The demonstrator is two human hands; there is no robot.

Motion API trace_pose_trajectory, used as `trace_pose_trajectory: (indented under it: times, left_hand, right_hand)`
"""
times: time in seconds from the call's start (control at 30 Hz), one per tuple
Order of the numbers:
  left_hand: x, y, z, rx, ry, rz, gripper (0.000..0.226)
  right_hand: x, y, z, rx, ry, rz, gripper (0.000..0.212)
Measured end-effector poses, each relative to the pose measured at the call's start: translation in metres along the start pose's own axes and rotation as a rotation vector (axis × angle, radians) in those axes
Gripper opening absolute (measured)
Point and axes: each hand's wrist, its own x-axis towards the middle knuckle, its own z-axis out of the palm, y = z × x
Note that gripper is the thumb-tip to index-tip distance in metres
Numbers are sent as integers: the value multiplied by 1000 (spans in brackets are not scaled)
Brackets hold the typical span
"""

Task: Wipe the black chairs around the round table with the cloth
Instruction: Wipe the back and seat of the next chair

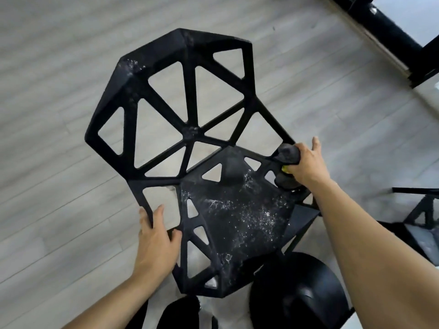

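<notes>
Right hand (306, 167) grip: fingers curled round bunched dark grey cloth (288, 154), pressing it on right rim strut of black lattice chair (190, 134). Left hand (155, 238) grip: fingers hooked over left edge strut, thumb through cut-out, steadying. Chair stands on grey plank floor (59, 91), backrest away from camera. White dusty speckle on seat (237, 210), more on top-left backrest corner. Judgement: chair rigid, hard, likely moderately light; struts give sure holds. Cloth soft, limp; keep bunched so it doesn't snag in openings. Second black chair (420, 210) at right.
</notes>
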Motion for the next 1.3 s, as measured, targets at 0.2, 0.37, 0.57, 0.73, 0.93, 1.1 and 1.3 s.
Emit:
trace_pose_trajectory:
  times: [0.2, 0.37, 0.57, 0.73, 0.93, 1.1, 1.3]
  left_hand:
    - [8, 1, 19, -150, 64, -211, 57]
    - [25, -2, 27, -168, 112, -282, 38]
    - [55, 8, 18, -150, 200, -227, 29]
    - [93, 26, 5, -98, 189, -166, 32]
    - [148, 43, -20, 17, 172, -94, 33]
    - [192, 54, -51, 82, 103, 32, 34]
    - [233, 69, -73, 185, 23, 197, 35]
  right_hand:
    - [7, 21, 27, 118, -25, -3, 64]
    - [11, 33, 39, 149, -15, 49, 65]
    - [20, 36, 46, 157, 21, 111, 65]
    - [21, 35, 46, 184, 57, 198, 63]
    - [-7, 33, 58, 186, 95, 299, 58]
    - [-39, 22, 79, 192, 100, 411, 58]
    - [-88, 0, 107, 229, 107, 591, 63]
